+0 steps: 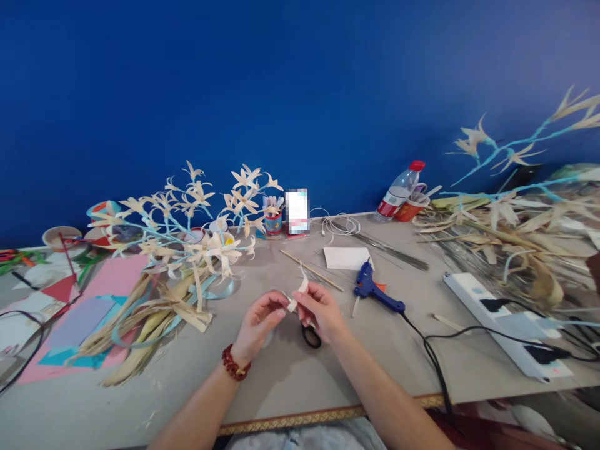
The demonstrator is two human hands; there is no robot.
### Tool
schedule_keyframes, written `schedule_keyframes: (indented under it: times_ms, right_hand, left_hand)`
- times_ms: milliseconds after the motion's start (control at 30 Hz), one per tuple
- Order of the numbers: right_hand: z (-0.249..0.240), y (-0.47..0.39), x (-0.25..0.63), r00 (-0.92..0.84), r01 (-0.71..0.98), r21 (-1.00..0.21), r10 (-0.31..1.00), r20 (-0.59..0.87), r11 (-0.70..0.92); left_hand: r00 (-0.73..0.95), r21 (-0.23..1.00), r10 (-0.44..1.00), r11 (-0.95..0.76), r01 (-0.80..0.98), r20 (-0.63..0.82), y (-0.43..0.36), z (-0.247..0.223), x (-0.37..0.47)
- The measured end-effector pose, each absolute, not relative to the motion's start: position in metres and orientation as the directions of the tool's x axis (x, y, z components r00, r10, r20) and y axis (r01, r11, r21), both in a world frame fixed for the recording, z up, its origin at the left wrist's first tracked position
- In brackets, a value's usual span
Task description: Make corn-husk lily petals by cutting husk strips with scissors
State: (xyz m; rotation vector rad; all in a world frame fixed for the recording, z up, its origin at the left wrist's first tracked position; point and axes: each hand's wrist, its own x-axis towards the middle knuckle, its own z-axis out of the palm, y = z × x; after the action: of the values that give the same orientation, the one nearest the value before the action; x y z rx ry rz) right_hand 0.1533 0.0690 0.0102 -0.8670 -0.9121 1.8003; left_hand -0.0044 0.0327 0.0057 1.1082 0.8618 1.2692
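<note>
In front of me, over the middle of the table, my right hand (321,309) pinches a pale corn husk strip (303,286), whose narrow tip curls upward. My left hand (257,325), with a red bead bracelet at the wrist, has its thumb and fingers drawn together at the strip's lower end. The exact contact of those fingertips is hard to make out. Under my right hand a black looped handle (311,337), like that of scissors, lies on the table, the rest of it hidden. A thin stick (323,277) lies just beyond the hands.
To the right are a blue glue gun (375,289), a white card (347,257) and a power strip (501,325) with black cables. Husk flowers (225,250) on blue stems stand left, above loose husks (140,337). A bottle (396,194) and a phone-like screen (297,211) are by the wall.
</note>
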Motion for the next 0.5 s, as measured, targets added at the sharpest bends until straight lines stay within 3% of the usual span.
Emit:
schedule_keyframes:
  times_ms: [233, 367, 500]
  right_hand:
    - [0.0074, 0.0667, 0.1495, -0.381, -0.388, -0.858, 0.906, -0.184, -0.337]
    - [0.0081, 0.0672, 0.1501, -0.377, -0.429, -0.836, 0.909, -0.179, -0.342]
    - [0.0091, 0.0661, 0.1494, -0.351, -0.367, -0.884, 0.923, -0.158, -0.291]
  left_hand:
    - [0.153, 0.963, 0.976, -0.114, -0.245, 0.154, 0.0319, 0.0065, -0.0049]
    - [0.231, 0.942, 0.963, -0.054, -0.331, 0.136, 0.0322, 0.0079, -0.0068]
    - [0.207, 0.935, 0.974, -0.017, -0.354, 0.096, 0.0323, 0.0090, -0.0040]
